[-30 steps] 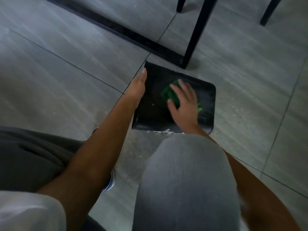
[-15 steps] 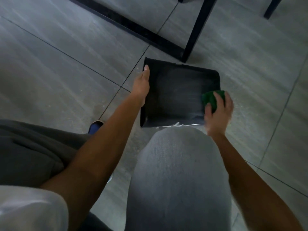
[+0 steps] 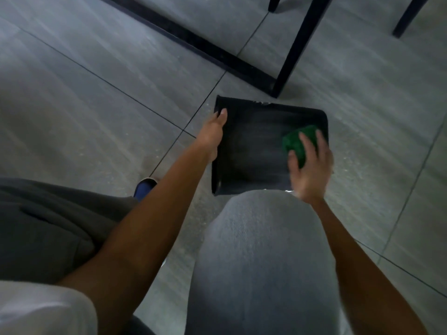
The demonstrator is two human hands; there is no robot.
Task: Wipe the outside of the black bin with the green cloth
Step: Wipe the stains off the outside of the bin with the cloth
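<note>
The black bin (image 3: 254, 146) lies on its side on the grey tiled floor, one broad wet-streaked face turned up. My left hand (image 3: 212, 131) rests flat against the bin's left edge, fingers pointing away from me. My right hand (image 3: 309, 160) presses the green cloth (image 3: 300, 143) onto the right part of that upper face, near the right edge. My grey-clad knee (image 3: 261, 238) hides the bin's near rim.
A black table leg (image 3: 297, 49) and a black floor bar (image 3: 183, 37) stand just beyond the bin's far edge. Another dark leg (image 3: 408, 18) is at the top right. A blue shoe tip (image 3: 144, 187) shows on the floor at the left.
My right hand with the cloth swept from the bin's middle out past its right edge, then came back onto the right part of the face. My left hand stayed on the left edge.
</note>
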